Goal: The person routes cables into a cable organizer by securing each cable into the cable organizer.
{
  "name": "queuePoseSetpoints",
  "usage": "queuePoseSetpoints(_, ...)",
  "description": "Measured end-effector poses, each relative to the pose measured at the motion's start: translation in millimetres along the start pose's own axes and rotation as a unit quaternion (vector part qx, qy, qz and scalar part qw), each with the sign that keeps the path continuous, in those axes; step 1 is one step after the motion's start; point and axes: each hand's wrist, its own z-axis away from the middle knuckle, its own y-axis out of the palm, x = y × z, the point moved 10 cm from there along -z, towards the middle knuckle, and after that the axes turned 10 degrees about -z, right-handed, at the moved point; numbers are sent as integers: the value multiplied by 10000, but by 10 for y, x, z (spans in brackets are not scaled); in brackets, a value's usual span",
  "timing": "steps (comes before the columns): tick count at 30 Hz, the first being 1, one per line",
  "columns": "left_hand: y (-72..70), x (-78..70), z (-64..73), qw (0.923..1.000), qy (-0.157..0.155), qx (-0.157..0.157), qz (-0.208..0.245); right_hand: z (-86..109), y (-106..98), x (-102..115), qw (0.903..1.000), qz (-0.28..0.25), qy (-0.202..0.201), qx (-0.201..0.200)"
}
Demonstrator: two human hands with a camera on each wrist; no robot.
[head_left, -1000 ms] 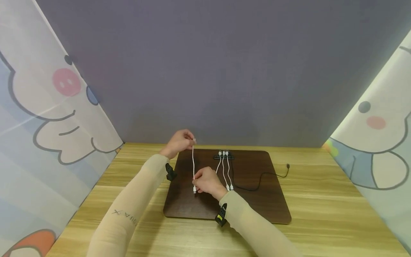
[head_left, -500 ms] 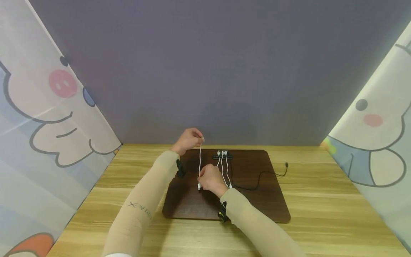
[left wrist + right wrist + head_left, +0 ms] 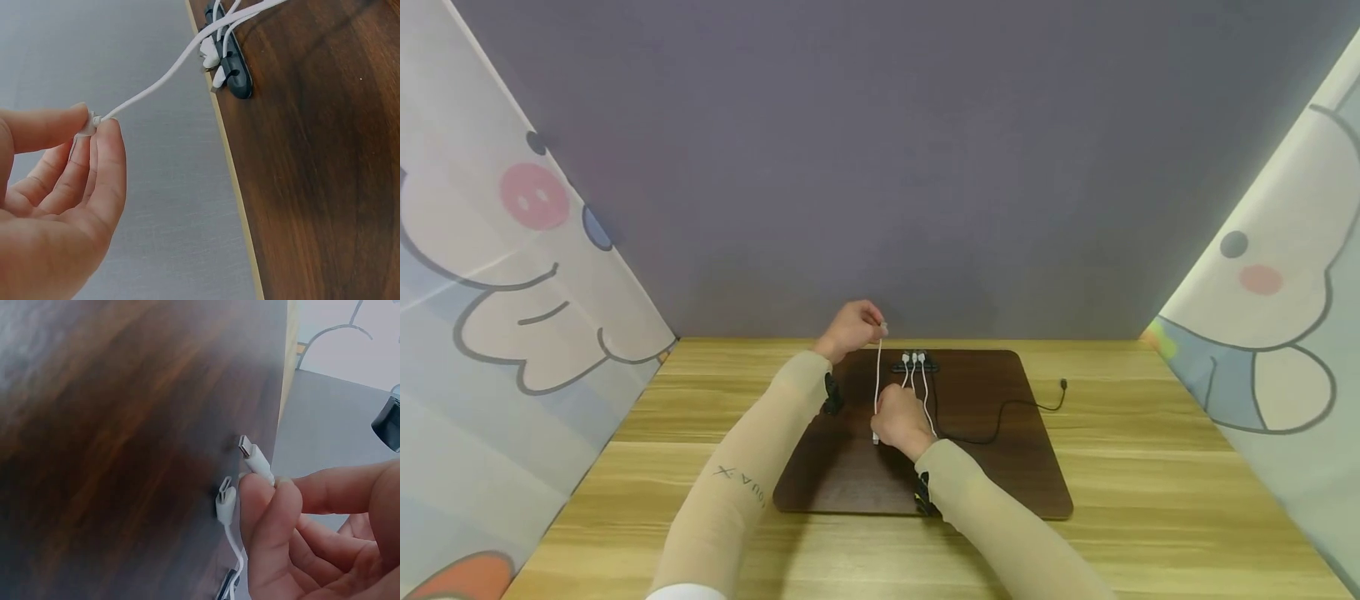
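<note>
My left hand (image 3: 852,327) pinches the connector at the upper end of a white charging cable (image 3: 877,367), above the board's back edge. In the left wrist view, thumb and fingertips grip that white connector (image 3: 88,125). My right hand (image 3: 901,417) holds the cable's lower end over the board, pinching just behind a USB-C plug (image 3: 258,461). The cable stretches between both hands. To its right, a dark cable clip (image 3: 239,81) at the board's back edge holds several cables. Another white USB-C plug (image 3: 225,506) lies near my right fingers.
A dark brown board (image 3: 1000,483) lies on the light wooden table (image 3: 1165,467). A black cable runs from the clip across the board, its plug (image 3: 1063,384) past the right edge. A grey panel (image 3: 880,167) stands behind, with printed curtains at both sides.
Both hands have moved right with the white cable, closer to the clip. The cable stays stretched between them. My right hand now covers more of the white cables hanging from the clip.
</note>
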Motion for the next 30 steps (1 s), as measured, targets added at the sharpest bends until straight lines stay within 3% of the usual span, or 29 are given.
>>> queuePoseSetpoints(9,107,69,-83,9997,-64,-6,-232,-2,-25,-65,9995,170,269,-92)
queuePoseSetpoints(17,192,147,-138,9984,-50,-152,-540,-8,-48,-91,9996,119,212,-150)
queuePoseSetpoints(25,293,198,-211,9950,148,-394,-911,-28,-72,-99,9976,612,161,-271)
queuePoseSetpoints(30,367,301,-252,9936,57,-416,-1047,-35,-39,-105,9961,846,195,-168)
